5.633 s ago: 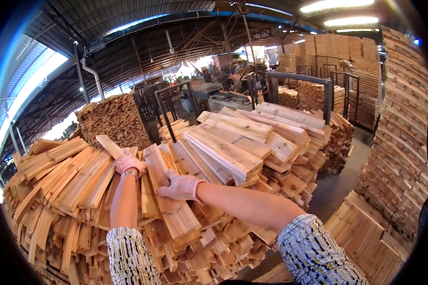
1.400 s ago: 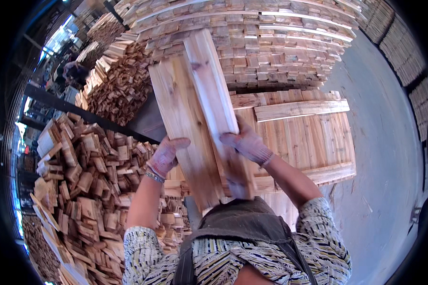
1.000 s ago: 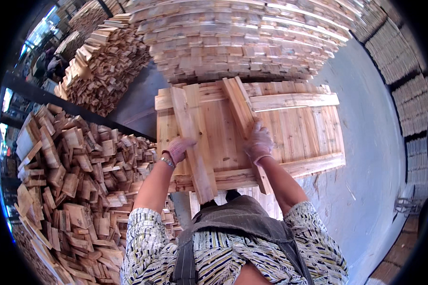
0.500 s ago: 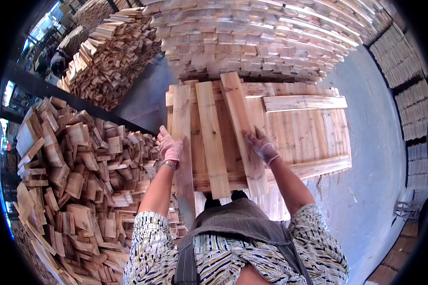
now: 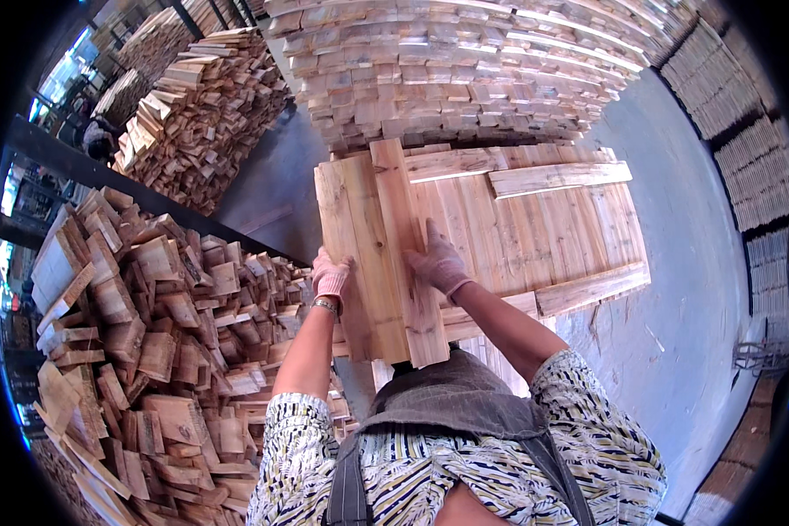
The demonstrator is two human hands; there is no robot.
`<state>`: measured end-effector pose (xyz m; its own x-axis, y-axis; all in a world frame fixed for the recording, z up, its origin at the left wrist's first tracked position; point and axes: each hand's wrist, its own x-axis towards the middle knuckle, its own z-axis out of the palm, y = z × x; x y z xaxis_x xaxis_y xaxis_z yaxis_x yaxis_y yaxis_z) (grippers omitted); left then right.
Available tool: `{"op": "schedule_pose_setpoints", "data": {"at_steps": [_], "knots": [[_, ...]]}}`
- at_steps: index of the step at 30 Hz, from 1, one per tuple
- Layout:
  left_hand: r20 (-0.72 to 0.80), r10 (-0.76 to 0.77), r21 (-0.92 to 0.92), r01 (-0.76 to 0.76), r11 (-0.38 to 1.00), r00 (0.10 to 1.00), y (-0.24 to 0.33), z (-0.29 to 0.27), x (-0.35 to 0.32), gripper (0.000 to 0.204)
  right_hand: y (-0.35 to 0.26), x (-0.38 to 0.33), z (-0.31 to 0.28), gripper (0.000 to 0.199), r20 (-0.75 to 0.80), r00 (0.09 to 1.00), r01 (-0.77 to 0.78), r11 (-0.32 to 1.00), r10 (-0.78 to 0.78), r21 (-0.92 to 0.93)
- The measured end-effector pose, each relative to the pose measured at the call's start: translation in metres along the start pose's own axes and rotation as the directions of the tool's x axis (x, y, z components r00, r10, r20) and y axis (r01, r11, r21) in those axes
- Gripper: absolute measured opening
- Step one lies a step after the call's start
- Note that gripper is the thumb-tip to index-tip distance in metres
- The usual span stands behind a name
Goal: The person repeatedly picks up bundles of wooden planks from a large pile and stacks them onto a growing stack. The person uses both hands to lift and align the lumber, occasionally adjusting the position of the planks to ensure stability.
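Up close, two gloved hands were busy with some wooden boards. The left hand [image 5: 331,273] pressed against the left edge of a wide board [image 5: 358,254], with its fingers flat on the wood and not curled around it. The right hand [image 5: 438,263] lay open and flat, palm down, on top of a narrower board [image 5: 405,245] that sat just beside the wide one. Neither hand was squeezing anything; both were just pushing on the wood.

Both boards lay long-ways, pointing away from the person, on top of a low flat stack of boards [image 5: 552,228]. Their near ends stuck out over the edge of the stack, close to the person's grey apron [image 5: 465,403]. One loose plank [image 5: 559,178] lay sideways across the far part of the stack.

Behind the stack stood a tall pile of neatly laid boards [image 5: 465,70]. On the left was a big messy heap of short wood pieces [image 5: 149,333]. A dark metal beam [image 5: 131,188] ran between that heap and another wood pile [image 5: 202,105] farther back. On the right was grey concrete floor [image 5: 701,298].
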<state>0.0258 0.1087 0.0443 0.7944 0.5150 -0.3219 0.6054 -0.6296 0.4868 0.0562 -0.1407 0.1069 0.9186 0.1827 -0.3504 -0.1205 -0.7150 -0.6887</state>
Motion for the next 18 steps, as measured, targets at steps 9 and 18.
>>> {"op": "schedule_pose_setpoints", "data": {"at_steps": [9, 18], "knots": [[0.289, 0.033, -0.361, 0.077, 0.929, 0.957, 0.047, -0.043, -0.011, 0.054, -0.050, -0.003, 0.011, 0.100, -0.100, 0.976, -0.209, 0.958, 0.192, -0.198], [0.308, -0.052, -0.230, 0.127, 0.965, 0.950, 0.038, -0.033, 0.045, 0.069, 0.014, -0.005, -0.036, 0.090, -0.212, 0.977, -0.093, 0.933, 0.018, -0.348]]}}
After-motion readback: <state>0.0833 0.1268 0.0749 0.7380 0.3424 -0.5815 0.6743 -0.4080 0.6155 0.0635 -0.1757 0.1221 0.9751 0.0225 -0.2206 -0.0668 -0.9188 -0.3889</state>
